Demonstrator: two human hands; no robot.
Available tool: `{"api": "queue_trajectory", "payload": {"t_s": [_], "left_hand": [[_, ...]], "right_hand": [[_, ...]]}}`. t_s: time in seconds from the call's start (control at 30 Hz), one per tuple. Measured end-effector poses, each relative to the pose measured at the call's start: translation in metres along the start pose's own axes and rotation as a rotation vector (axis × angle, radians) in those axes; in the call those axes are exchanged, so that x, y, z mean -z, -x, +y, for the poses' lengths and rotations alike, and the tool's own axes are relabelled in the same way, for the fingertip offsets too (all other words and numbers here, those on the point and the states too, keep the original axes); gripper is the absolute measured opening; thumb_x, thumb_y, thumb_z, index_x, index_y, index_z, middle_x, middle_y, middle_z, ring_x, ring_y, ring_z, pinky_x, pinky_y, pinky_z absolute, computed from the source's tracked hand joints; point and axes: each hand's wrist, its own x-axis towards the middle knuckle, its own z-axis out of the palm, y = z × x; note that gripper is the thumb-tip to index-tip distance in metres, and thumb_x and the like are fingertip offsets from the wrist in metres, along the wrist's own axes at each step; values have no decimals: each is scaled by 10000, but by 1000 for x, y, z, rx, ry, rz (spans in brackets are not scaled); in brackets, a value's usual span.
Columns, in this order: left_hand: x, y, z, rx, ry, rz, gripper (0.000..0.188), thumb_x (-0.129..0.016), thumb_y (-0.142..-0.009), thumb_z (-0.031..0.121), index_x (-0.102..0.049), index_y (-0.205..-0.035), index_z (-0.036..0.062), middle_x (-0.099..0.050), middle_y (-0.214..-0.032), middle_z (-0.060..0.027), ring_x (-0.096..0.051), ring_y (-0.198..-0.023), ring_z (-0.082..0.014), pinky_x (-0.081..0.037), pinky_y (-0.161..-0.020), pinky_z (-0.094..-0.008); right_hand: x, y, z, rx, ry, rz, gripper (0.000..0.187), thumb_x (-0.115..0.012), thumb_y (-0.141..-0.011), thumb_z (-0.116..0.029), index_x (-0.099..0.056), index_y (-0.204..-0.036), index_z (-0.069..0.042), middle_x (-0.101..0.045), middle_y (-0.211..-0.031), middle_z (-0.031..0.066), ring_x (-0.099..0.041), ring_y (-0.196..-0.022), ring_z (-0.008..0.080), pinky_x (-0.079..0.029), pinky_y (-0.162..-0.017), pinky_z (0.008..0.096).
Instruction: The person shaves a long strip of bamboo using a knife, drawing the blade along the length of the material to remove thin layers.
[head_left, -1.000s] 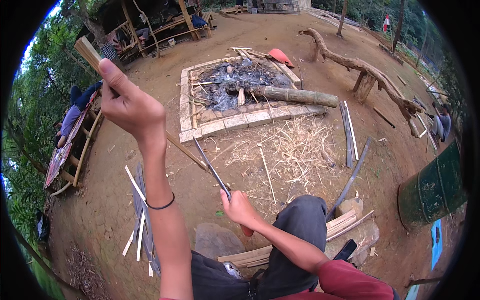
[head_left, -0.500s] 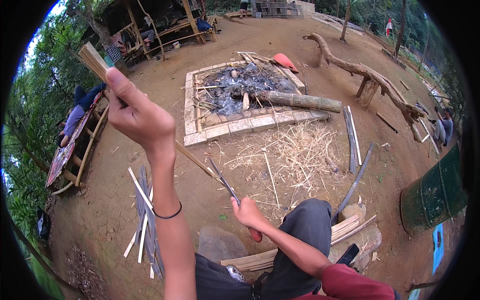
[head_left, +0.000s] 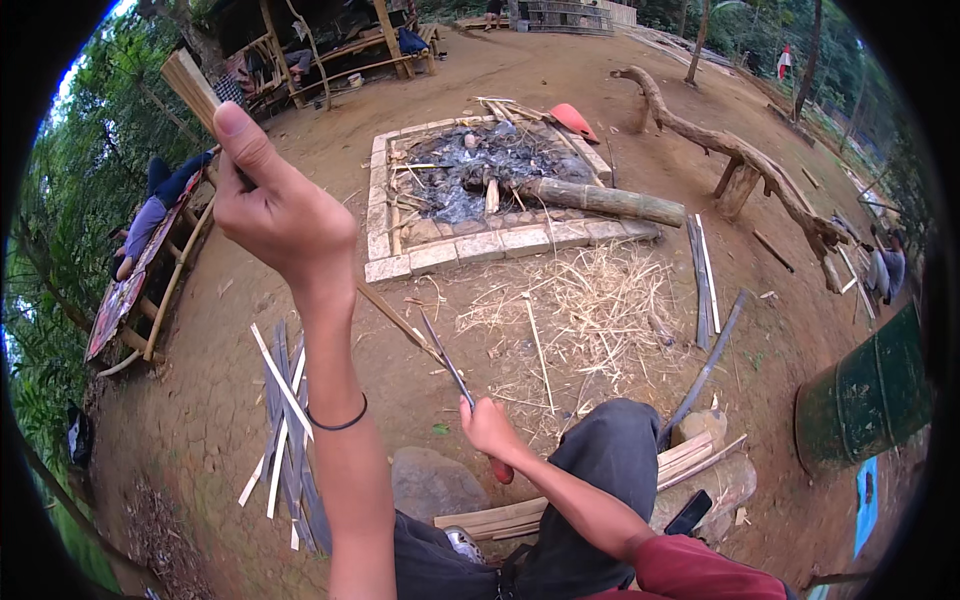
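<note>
My raised left hand is closed around a long bamboo strip. One end of the strip sticks up past the thumb, and the other slants down behind my wrist toward the right hand. In my right hand is a knife with a red handle, its blade pointing up and forward. The blade lies against or very close to the strip's lower part; exact contact cannot be made out. Thin shavings cover the ground ahead of my knee.
A stone-edged fire pit lies ahead, with a thick bamboo pole across its edge. Split bamboo strips are piled at left, others under my leg. A phone rests on a log near a green drum.
The view has shifted slightly. Both hands keep almost the same pose, still holding the strip and the knife; the knife's blade stands a little more upright.
</note>
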Motion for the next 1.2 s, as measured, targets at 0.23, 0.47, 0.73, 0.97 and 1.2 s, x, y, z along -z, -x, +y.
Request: {"api": "queue_trajectory", "payload": {"t_s": [0.23,0.47,0.73,0.97,1.2], "left_hand": [[12,-6,-5,1,3,1,621,-412,-1030,469,-332,-574,55,-262,-499,38,-232,-488,-71,-162,-467,-334],[12,-4,-3,-34,-29,-23,620,-391,-1036,470,-321,-579,57,-262,-500,41,-235,-478,-68,-161,-463,-325],[19,-12,-7,4,3,-4,620,-381,-1029,501,-300,-564,99,-253,-498,49,-232,-467,-63,-157,-449,-313],[26,-11,-8,6,-26,9,630,-371,-1025,519,-288,-558,105,-278,-505,48,-245,-464,-70,-175,-458,-302],[11,-1,-4,-15,-15,-54,633,-392,-1024,507,-314,-560,84,-285,-505,43,-257,-474,-73,-182,-462,-309]], "right_hand": [[39,-5,-45,-129,-52,-175,530,-501,-969,-329,-596,-677,103,-577,-612,324,-617,-662,503,-485,-594,547],[23,15,-57,69,-93,47,490,-543,-957,-312,-603,-701,101,-552,-553,288,-601,-575,475,-468,-563,528],[-29,-14,36,-158,82,-103,432,-640,-873,-308,-632,-722,97,-604,-636,294,-649,-661,446,-508,-626,505],[17,-1,-24,-144,-7,-184,322,-634,-839,-219,-633,-769,96,-621,-673,298,-653,-713,447,-511,-658,497],[-19,-2,18,-48,29,-80,274,-626,-821,-170,-634,-847,103,-635,-728,305,-666,-747,437,-527,-670,488]]}}
